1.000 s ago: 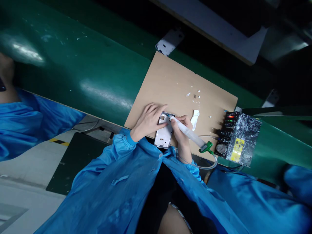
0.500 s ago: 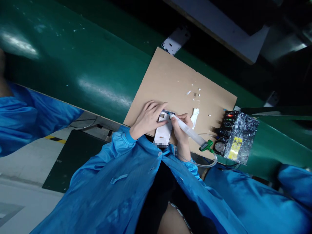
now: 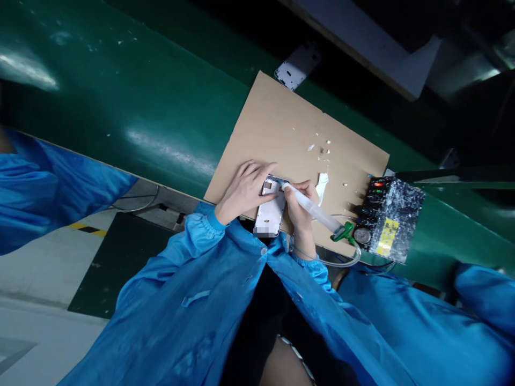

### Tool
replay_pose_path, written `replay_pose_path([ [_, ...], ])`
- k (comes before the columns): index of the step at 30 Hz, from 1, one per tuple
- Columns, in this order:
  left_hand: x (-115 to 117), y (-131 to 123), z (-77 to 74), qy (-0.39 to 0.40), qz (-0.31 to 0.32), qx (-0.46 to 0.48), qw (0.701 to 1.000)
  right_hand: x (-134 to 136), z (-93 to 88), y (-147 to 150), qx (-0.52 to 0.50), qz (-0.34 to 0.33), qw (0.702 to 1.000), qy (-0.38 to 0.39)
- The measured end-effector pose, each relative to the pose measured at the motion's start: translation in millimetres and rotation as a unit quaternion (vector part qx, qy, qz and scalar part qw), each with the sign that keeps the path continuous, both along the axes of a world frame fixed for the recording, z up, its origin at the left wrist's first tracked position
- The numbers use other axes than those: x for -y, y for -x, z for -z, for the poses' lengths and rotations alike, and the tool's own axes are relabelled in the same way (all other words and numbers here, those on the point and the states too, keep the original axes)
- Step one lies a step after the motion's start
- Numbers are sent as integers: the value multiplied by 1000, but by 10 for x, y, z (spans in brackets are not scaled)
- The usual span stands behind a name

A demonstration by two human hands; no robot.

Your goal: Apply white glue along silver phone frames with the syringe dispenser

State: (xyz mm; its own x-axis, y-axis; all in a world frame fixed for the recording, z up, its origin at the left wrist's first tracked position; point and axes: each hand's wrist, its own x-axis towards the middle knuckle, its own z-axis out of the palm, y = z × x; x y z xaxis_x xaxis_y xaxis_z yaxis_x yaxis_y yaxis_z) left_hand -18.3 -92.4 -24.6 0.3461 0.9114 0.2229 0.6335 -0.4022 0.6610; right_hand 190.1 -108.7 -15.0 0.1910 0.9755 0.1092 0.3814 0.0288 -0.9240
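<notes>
A light-coloured phone frame (image 3: 271, 210) lies at the near edge of the cardboard sheet, its lower end reaching toward my body. My left hand (image 3: 246, 188) holds it from the left side, thumb across its face and fingers along the upper edge. In my right hand (image 3: 298, 210) is a translucent dispensing syringe (image 3: 318, 213), gripped low near its tip like a pen. The tip points at the top right part of the frame; whether it touches cannot be made out. A green cap (image 3: 343, 231) with a clear hose closes the syringe's back end.
The cardboard (image 3: 277, 123) rests on a green bench (image 3: 161, 102). White scraps and a crumpled white wipe (image 3: 322, 185) lie on it. A stained control box (image 3: 396, 220) with a gauge stands right. Another phone frame (image 3: 295, 67) lies beyond. Blue-sleeved people sit on both sides.
The syringe tip has shifted slightly to the right along the frame's top end. The whole view has moved a little; my left hand keeps its hold.
</notes>
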Motion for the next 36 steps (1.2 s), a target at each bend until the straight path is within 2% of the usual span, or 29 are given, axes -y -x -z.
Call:
replay_pose_path([
  [8, 70, 19, -53, 11, -9, 9, 1000, 103, 12, -56, -3, -10, 1000, -8],
  [14, 86, 20, -80, 43, -6, 4, 999, 188, -15, -84, -11, -8, 999, 51],
  [23, 111, 21, -129, 33, -15, 4, 999, 222, -103, -40, 36, 15, 999, -18],
  [28, 98, 28, -187, 42, -12, 6, 999, 234, -51, -79, 95, 29, 995, -22],
  [34, 107, 31, -206, 62, -11, -9, 998, 251, 67, -149, 106, 34, 994, 0],
  [36, 110, 30, -202, 64, -12, -6, 998, 248, 63, -151, 101, 29, 994, -14],
])
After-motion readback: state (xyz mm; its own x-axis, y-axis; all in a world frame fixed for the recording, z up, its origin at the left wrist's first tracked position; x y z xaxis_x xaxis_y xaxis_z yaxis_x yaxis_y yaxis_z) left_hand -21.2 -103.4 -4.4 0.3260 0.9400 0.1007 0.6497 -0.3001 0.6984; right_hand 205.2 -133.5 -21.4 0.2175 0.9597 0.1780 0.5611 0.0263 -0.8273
